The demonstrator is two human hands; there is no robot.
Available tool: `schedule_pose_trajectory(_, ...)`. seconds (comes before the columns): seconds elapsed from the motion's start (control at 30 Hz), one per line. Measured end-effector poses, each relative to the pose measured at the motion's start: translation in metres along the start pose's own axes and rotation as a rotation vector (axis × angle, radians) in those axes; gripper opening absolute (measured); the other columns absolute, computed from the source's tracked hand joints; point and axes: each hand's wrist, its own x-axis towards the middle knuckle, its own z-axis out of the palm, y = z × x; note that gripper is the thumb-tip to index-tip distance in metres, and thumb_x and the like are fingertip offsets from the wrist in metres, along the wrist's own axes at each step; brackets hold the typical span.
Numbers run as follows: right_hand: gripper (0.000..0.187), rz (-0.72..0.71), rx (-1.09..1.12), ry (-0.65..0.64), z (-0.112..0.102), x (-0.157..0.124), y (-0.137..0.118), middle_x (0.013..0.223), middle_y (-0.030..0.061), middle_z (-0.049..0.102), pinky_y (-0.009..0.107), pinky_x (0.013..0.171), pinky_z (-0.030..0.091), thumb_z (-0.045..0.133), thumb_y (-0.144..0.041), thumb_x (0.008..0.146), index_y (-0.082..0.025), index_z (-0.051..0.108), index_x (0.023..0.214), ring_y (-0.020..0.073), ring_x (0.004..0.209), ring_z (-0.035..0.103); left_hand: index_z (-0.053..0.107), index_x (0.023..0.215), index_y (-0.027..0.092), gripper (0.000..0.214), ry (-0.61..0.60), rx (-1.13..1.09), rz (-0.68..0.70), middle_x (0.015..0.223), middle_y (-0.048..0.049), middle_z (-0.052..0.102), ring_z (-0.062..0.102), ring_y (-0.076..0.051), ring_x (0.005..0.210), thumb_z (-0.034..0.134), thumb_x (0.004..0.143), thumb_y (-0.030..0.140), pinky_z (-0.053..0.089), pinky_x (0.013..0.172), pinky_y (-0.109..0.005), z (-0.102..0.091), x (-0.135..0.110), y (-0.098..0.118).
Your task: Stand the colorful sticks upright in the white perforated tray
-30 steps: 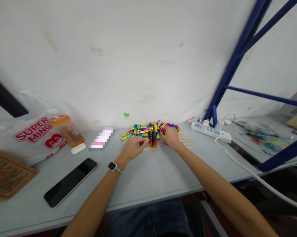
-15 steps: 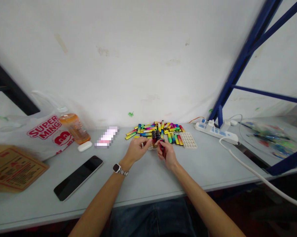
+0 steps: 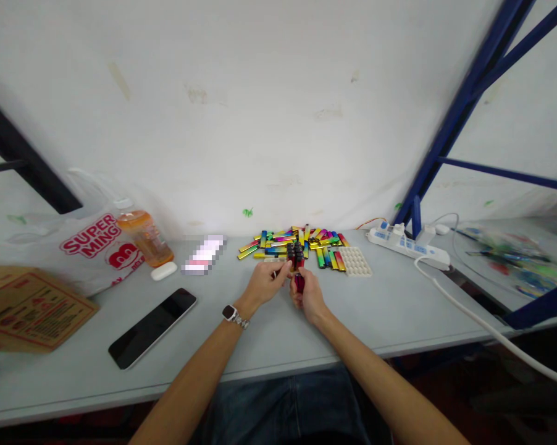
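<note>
Red stick [image 3: 299, 283]: in your right hand [image 3: 312, 298], just in front of the upright black-topped sticks [image 3: 294, 254].
Your right grip: fingers and thumb closed around the red stick, at its right side.
Your left grip: your left hand [image 3: 267, 283] is curled at the left side of the black-topped sticks, thumb and forefinger drawn together; you cannot tell from here whether they pinch anything.
Loose pile: shiny multicoloured sticks [image 3: 278, 240] lie heaped and crossing one another behind your hands, near the wall [image 3: 278, 123].
Short row: a few coloured sticks [image 3: 330, 259] lie side by side to the right of the black-topped ones.
Pale tray: a dimpled tray [image 3: 358, 262] sits just beside that row, flat on the bench [image 3: 278, 337].
Your wrist: a watch [image 3: 236, 316] is on the left one.
Left of you: a dark-screened phone [image 3: 153, 327], a small white case [image 3: 163, 271], an orange bottle [image 3: 146, 238], a printed plastic bag [image 3: 91, 256] and a cardboard box [image 3: 37, 312].
Right of you: a white power strip [image 3: 408, 246] near a blue frame [image 3: 445, 133].
</note>
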Motion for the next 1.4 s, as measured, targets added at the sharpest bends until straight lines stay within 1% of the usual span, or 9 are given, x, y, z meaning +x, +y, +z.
schedule_pose_trajectory(0.13,0.045,-0.100,-0.034,0.012,-0.0025,0.0019,-0.0011,0.040,-0.0056,0.032,0.024,0.036,0.018,0.040,-0.055,0.085,-0.025,0.042,0.052,0.0095,0.035,0.024,0.070,0.067,0.017,0.059,-0.003,-0.009,-0.042,0.053,-0.0009,0.062,0.055,-0.013,0.051,0.039,0.101,0.054,0.039,0.056,-0.025,-0.0012,0.0000,0.0006)
schedule_pose_trajectory(0.27,0.042,-0.132,-0.050,0.036,-0.0039,-0.0002,-0.0033,0.041,-0.0058,0.034,0.025,0.037,0.019,0.041,-0.054,0.085,-0.025,0.042,0.056,0.0100,0.036,0.025,0.071,0.069,0.017,0.059,0.013,0.008,-0.070,0.055,-0.0010,0.065,0.056,-0.013,0.052,0.039,0.101,0.054,0.040,0.057,-0.024,-0.0024,0.0009,-0.0013)
schedule_pose_trajectory(0.47,0.042,-0.111,-0.076,0.047,-0.0026,-0.0017,-0.0005,0.042,-0.0053,0.034,0.025,0.037,0.019,0.039,-0.054,0.084,-0.025,0.041,0.054,0.0100,0.036,0.026,0.071,0.069,0.017,0.055,0.040,0.064,-0.103,0.056,-0.0010,0.065,0.055,-0.013,0.052,0.040,0.102,0.049,0.038,0.055,-0.024,-0.0036,0.0026,-0.0073)
schedule_pose_trajectory(0.7,0.043,-0.133,-0.078,0.035,-0.0042,0.0006,0.0034,0.043,-0.0049,0.035,0.026,0.037,0.019,0.037,-0.054,0.086,-0.025,0.040,0.054,0.0104,0.037,0.026,0.071,0.069,0.016,0.056,0.021,0.076,-0.108,0.057,-0.0017,0.066,0.058,-0.014,0.055,0.040,0.102,0.049,0.038,0.055,-0.023,-0.0027,0.0023,-0.0057)
schedule_pose_trajectory(0.8,0.046,-0.125,-0.061,0.032,-0.0037,0.0011,0.0028,0.044,-0.0048,0.035,0.026,0.038,0.019,0.040,-0.058,0.085,-0.025,0.041,0.054,0.0101,0.037,0.027,0.071,0.068,0.017,0.056,0.015,0.064,-0.111,0.058,-0.0016,0.067,0.059,-0.014,0.055,0.041,0.101,0.050,0.039,0.056,-0.023,-0.0024,0.0024,-0.0055)
schedule_pose_trajectory(0.97,0.056,-0.014,0.036,0.011,-0.0029,0.0008,0.0011,0.040,-0.0059,0.029,0.026,0.038,0.012,0.040,-0.070,0.084,-0.024,0.041,0.051,0.0090,0.036,0.020,0.071,0.067,0.017,0.055,0.008,0.065,-0.098,0.058,-0.0014,0.067,0.059,-0.014,0.055,0.041,0.101,0.048,0.041,0.058,-0.024,-0.0020,0.0026,-0.0058)
schedule_pose_trajectory(1.13,0.063,0.001,0.087,0.000,-0.0032,0.0000,0.0019,0.038,-0.0066,0.027,0.025,0.038,0.011,0.041,-0.078,0.081,-0.024,0.042,0.050,0.0083,0.035,0.019,0.070,0.066,0.017,0.055,-0.012,0.080,-0.094,0.054,-0.0003,0.063,0.057,-0.013,0.053,0.041,0.101,0.048,0.038,0.056,-0.024,-0.0011,0.0022,-0.0058)
schedule_pose_trajectory(1.27,0.059,-0.002,0.100,0.001,-0.0024,-0.0002,0.0010,0.039,-0.0067,0.027,0.024,0.038,0.011,0.046,-0.074,0.080,-0.023,0.043,0.050,0.0078,0.035,0.020,0.070,0.066,0.018,0.053,-0.016,0.079,-0.097,0.055,0.0001,0.063,0.057,-0.013,0.054,0.042,0.101,0.047,0.038,0.056,-0.024,-0.0005,0.0021,-0.0064)
schedule_pose_trajectory(1.4,0.055,-0.050,0.027,0.046,-0.0008,-0.0007,0.0005,0.041,-0.0056,0.031,0.025,0.037,0.014,0.043,-0.066,0.084,-0.023,0.041,0.050,0.0084,0.035,0.023,0.070,0.067,0.017,0.053,-0.029,0.071,-0.087,0.055,0.0001,0.063,0.057,-0.013,0.054,0.042,0.101,0.047,0.039,0.056,-0.024,-0.0001,0.0024,-0.0062)
